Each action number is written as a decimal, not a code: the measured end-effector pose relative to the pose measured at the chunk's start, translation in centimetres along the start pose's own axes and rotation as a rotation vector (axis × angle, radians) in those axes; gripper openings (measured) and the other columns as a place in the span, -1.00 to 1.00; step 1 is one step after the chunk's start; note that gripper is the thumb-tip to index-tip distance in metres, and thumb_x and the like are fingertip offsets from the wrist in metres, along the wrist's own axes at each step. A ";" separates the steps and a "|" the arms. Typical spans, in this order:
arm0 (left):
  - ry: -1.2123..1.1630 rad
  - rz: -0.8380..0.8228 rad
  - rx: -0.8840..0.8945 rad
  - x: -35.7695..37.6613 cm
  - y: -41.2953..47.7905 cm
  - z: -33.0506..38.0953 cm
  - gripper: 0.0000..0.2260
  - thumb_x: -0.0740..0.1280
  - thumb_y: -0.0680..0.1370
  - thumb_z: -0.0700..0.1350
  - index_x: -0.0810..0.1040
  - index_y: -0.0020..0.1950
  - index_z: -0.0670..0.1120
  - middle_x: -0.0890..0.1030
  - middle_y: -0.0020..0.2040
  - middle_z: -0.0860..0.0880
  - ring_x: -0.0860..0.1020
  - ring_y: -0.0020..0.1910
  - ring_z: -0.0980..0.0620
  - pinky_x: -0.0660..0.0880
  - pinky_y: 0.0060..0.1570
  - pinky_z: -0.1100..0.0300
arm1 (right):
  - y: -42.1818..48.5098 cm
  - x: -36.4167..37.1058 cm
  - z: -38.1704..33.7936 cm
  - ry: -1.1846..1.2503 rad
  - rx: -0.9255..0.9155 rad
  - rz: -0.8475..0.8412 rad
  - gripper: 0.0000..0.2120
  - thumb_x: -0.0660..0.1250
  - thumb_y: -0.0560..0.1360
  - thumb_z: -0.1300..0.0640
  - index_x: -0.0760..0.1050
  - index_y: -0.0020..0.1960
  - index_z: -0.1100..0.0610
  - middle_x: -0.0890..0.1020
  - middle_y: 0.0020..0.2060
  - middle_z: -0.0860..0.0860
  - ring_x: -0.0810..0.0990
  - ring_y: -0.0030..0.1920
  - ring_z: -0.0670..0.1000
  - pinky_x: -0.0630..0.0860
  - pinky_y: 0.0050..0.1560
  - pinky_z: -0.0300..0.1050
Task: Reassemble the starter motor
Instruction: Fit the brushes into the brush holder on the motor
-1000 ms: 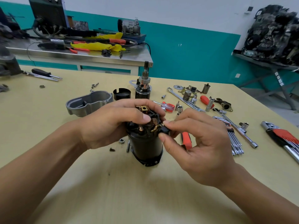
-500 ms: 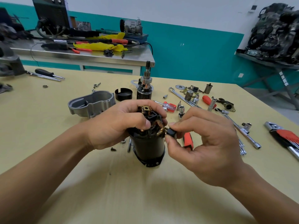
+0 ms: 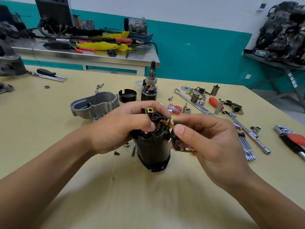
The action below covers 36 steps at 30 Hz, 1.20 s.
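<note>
A black cylindrical starter motor body (image 3: pixel 153 151) stands tilted on the yellow table (image 3: pixel 148 195), with copper brush parts (image 3: pixel 157 118) showing at its top. My left hand (image 3: pixel 122 128) grips the top of the body, thumb pressed over the brush holder. My right hand (image 3: pixel 203 142) pinches a small black part (image 3: pixel 175 138) just to the right of the body's top, next to a brass tab. Behind stand the armature with its shaft (image 3: pixel 149 88), a black end cap (image 3: pixel 127 95) and a grey aluminium housing (image 3: pixel 95 104).
Wrenches, sockets, red-handled screwdrivers (image 3: pixel 175 107) and hex keys (image 3: pixel 245 142) lie scattered to the right. A nut (image 3: pixel 126 144) and screws lie by the motor's left foot. A steel bench (image 3: pixel 85 53) with tools stands behind; an engine (image 3: pixel 283 30) sits far right.
My right hand has drawn slightly right and down from the motor top, carrying the small black part away from the brass tab. The left hand keeps its grip.
</note>
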<state>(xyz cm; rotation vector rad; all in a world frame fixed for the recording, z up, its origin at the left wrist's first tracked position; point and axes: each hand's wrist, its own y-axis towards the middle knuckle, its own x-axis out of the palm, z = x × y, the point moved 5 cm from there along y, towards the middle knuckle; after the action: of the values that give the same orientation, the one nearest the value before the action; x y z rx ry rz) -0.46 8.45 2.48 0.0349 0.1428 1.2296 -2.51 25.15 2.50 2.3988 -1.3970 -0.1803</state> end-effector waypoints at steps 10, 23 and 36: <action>-0.011 0.011 0.020 0.3 0.0 0.1 -0.72 0.37 0.25 -0.03 0.66 -0.05 0.07 0.64 -0.10 0.01 0.61 -0.09 0.05 0.53 -0.20 0.27 | -0.5 0.0 -0.8 -0.115 -0.161 -0.030 -0.84 0.50 0.38 0.26 0.72 -0.06 0.10 0.72 -0.27 0.04 0.70 -0.32 -0.01 0.60 -0.28 -0.24; 0.154 0.028 0.040 0.2 -0.1 0.3 -0.68 0.46 0.32 0.03 0.61 0.05 0.07 0.66 -0.02 -0.06 0.65 -0.02 -0.05 0.57 -0.07 0.11 | -1.3 0.3 -1.6 -0.515 -0.451 -0.001 -0.78 0.51 0.38 0.18 0.65 0.02 0.03 0.65 -0.21 -0.07 0.68 -0.21 0.00 0.60 -0.22 -0.18; 0.079 -0.045 -0.005 0.0 -0.2 0.2 -0.64 0.50 0.32 -0.01 0.60 0.10 0.03 0.65 0.06 -0.06 0.64 0.05 -0.03 0.57 -0.06 0.17 | -1.6 0.5 -2.1 -0.783 -0.628 0.013 -0.84 0.53 0.37 0.26 0.70 -0.05 0.23 0.64 -0.25 0.02 0.59 -0.23 -0.12 0.46 -0.17 -0.34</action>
<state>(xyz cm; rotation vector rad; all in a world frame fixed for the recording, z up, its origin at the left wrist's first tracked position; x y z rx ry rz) -0.26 8.40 2.66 -0.0212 0.2080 1.1873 -0.33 25.94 3.85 1.8264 -1.3402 -1.4377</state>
